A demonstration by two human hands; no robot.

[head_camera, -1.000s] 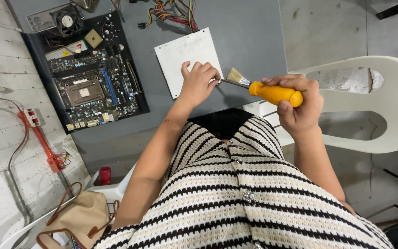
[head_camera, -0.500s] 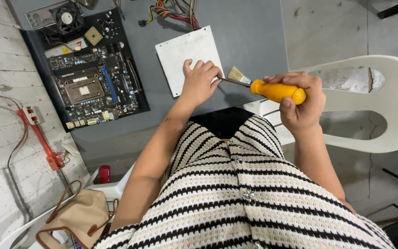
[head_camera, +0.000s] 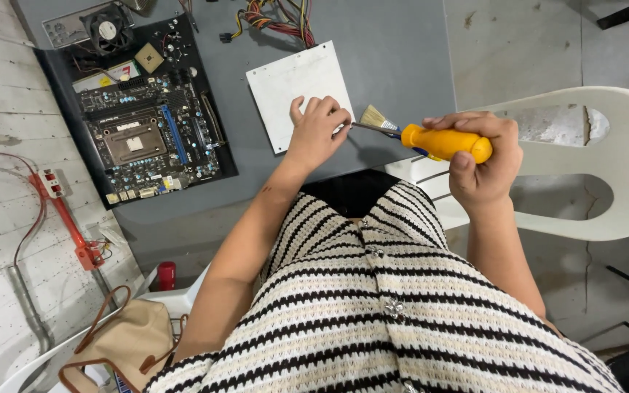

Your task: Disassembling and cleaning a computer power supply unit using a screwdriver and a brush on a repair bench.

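Note:
My right hand [head_camera: 480,159] grips the orange handle of a screwdriver [head_camera: 442,143], whose metal shaft points left toward my left hand [head_camera: 317,131]. My left hand rests on the lower right corner of a white rectangular plate [head_camera: 296,86] on the grey table [head_camera: 402,58]; its fingers are curled at the shaft's tip, and whether they pinch something small is hidden. A small paintbrush [head_camera: 377,119] with pale bristles lies just behind the shaft.
A black computer motherboard [head_camera: 147,131] with a fan [head_camera: 108,30] lies at the table's left. Coloured cables [head_camera: 278,16] trail at the far edge. A white plastic chair [head_camera: 591,167] stands to the right, and a tan bag [head_camera: 121,342] sits on another chair at lower left. A red tool [head_camera: 67,218] lies on the floor.
Both hands have stayed almost still; the screwdriver handle has shifted slightly in my right hand while the left stays on the plate's corner.

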